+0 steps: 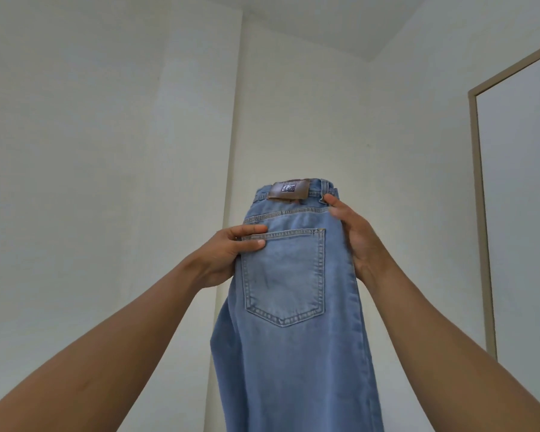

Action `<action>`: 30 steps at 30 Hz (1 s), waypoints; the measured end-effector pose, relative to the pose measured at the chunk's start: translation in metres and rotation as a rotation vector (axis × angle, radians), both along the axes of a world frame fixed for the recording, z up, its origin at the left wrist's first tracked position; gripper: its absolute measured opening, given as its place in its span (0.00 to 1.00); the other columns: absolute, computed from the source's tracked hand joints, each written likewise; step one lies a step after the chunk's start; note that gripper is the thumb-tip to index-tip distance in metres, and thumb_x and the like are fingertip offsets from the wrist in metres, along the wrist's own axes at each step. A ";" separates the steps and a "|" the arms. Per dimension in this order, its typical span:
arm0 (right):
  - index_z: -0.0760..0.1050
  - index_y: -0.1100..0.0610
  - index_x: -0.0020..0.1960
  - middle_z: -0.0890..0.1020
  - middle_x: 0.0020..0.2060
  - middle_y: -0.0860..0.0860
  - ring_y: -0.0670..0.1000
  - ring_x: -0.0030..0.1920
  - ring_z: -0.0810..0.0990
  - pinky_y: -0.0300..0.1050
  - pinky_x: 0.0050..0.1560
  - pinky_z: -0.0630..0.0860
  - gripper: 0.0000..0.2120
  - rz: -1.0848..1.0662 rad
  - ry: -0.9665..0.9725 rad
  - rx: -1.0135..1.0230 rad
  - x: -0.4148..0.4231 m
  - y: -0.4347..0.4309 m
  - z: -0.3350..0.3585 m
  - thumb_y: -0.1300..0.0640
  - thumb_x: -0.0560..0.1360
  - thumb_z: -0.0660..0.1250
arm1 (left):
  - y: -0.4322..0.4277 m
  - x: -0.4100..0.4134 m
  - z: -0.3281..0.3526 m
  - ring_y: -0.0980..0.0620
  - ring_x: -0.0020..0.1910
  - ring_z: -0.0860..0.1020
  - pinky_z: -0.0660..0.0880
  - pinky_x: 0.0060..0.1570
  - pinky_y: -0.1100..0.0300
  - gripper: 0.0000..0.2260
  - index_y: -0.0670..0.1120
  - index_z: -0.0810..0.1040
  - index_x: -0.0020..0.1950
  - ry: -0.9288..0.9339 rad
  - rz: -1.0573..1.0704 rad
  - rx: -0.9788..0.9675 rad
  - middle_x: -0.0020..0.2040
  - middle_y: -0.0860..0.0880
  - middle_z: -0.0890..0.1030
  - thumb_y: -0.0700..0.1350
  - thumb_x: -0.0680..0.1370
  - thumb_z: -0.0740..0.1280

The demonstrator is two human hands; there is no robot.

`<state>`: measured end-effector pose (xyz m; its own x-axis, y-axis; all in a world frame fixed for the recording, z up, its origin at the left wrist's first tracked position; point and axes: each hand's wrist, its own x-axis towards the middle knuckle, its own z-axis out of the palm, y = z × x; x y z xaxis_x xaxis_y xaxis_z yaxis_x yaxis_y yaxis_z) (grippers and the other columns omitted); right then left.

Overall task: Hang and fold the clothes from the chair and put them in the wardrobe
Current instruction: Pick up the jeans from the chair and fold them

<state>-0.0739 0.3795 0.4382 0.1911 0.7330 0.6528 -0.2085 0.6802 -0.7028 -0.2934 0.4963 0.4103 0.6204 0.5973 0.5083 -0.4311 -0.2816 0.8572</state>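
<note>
I hold the jeans (pixel 293 353) up before the wall corner (pixel 235 120), left grip (pixel 228 254) pinching one edge, right grip (pixel 356 238) clasping the other. I should level both so the legs hang matched before folding.

One wide-angle view from the person's head faces forward and tilts up toward the far corner (pixel 235 120) of the room, with the ceiling (pixel 325 20) at the top. The forearms reach in from the near bottom edges. The left hand (pixel 228 254) and right hand (pixel 356 235) hold jeans (pixel 287 307) close to the lens, mid-frame. A framed panel (pixel 480 213) leans in at the right edge.
</note>
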 end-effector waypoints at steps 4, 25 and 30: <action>0.79 0.57 0.62 0.85 0.54 0.57 0.55 0.49 0.85 0.49 0.43 0.83 0.21 -0.234 -0.140 0.003 0.015 -0.004 -0.004 0.75 0.75 0.64 | -0.010 0.000 0.002 0.47 0.55 0.84 0.82 0.52 0.54 0.16 0.44 0.84 0.59 -0.005 0.091 0.063 0.59 0.46 0.84 0.33 0.73 0.73; 0.81 0.57 0.63 0.82 0.60 0.51 0.52 0.56 0.84 0.49 0.52 0.83 0.21 -0.252 0.084 0.025 0.016 -0.015 -0.059 0.70 0.72 0.72 | -0.024 -0.014 0.008 0.44 0.65 0.79 0.78 0.60 0.46 0.38 0.60 0.64 0.78 0.174 -0.111 0.307 0.70 0.49 0.77 0.32 0.75 0.71; 0.80 0.58 0.63 0.83 0.58 0.51 0.52 0.52 0.86 0.46 0.47 0.84 0.19 -0.235 0.087 -0.052 0.016 -0.013 -0.060 0.68 0.74 0.71 | -0.022 -0.011 -0.003 0.45 0.59 0.82 0.81 0.56 0.52 0.30 0.58 0.71 0.73 0.116 0.076 0.290 0.62 0.44 0.82 0.32 0.77 0.69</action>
<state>-0.0581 0.3661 0.3778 0.4142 0.6943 0.5885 -0.1106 0.6802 -0.7246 -0.3045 0.4745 0.4077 0.6433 0.4846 0.5927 -0.3032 -0.5495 0.7785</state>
